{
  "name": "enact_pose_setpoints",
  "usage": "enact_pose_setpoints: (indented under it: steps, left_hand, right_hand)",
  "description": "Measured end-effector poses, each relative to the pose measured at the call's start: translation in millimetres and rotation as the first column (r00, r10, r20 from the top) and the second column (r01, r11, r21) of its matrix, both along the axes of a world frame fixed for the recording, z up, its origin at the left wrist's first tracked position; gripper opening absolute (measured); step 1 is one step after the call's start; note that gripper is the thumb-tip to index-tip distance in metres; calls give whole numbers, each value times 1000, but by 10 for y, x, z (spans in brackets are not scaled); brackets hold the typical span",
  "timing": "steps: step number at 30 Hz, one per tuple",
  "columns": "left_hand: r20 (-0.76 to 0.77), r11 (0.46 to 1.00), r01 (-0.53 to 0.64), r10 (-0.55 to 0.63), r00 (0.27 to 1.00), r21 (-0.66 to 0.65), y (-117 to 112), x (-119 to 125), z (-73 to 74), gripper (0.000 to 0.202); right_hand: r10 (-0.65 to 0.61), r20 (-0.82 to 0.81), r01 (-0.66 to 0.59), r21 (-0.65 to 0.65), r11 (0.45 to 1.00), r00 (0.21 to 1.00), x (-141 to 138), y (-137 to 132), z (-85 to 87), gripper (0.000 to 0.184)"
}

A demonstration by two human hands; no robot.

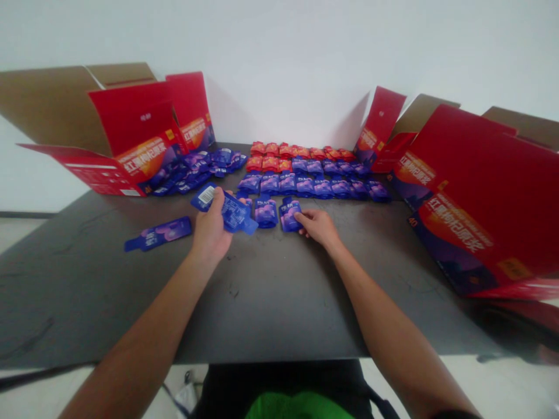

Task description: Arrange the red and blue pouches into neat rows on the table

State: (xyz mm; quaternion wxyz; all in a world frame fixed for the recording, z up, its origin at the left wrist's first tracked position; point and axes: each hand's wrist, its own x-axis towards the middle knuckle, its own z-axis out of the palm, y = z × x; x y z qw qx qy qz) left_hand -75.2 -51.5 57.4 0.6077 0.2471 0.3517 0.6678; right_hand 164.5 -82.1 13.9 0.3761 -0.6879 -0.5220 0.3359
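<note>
My left hand [212, 228] is closed around blue-purple sachets [236, 213], held above the table with a barcode side showing; how many it holds I cannot tell. Pinched at its right edge by my right hand [321, 226] is another blue-purple sachet [289, 215], at the right end of the nearest row. Just left of it lies a similar sachet [265, 213], and one more is partly hidden behind my left hand's sachets. A lone sachet [159, 233] lies flat on the table, left of my left hand.
Behind my hands are rows of blue-purple sachets [304, 185] and red sachets [279, 150]. A loose heap of blue sachets [196, 169] sits by the open red carton [131, 110] at left. More red cartons [463, 198] stand on the right of the grey table [279, 302].
</note>
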Motion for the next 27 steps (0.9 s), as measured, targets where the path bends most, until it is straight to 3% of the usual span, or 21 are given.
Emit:
enact_pose_setpoints:
  steps: [4, 11, 15, 21, 27]
  left_hand:
    - [-22, 1000, -2, 2, 1000, -9, -11, 4, 18, 13]
    - [-35, 1000, 2, -2, 999, -10, -10, 4, 16, 15]
    - [-34, 1000, 13, -13, 999, -4, -12, 21, 12, 12]
    - [-59, 1000, 11, -10, 998, 9, -22, 50, -4, 21]
    - [-76, 999, 36, -33, 997, 38, -21, 42, -28, 26]
  right_hand:
    - [-16, 157, 10, 38, 999, 987, -34, -2, 15, 39]
    - [-88, 415, 41, 122, 992, 906, -58, 11, 48, 34]
    - [-62, 475, 23, 88, 996, 878, -68, 34, 46, 36]
    - [-63, 628, 57, 30, 998, 775, -121, 2, 90, 47]
    - [-11, 685, 17, -1, 1000, 729, -163, -23, 129, 45]
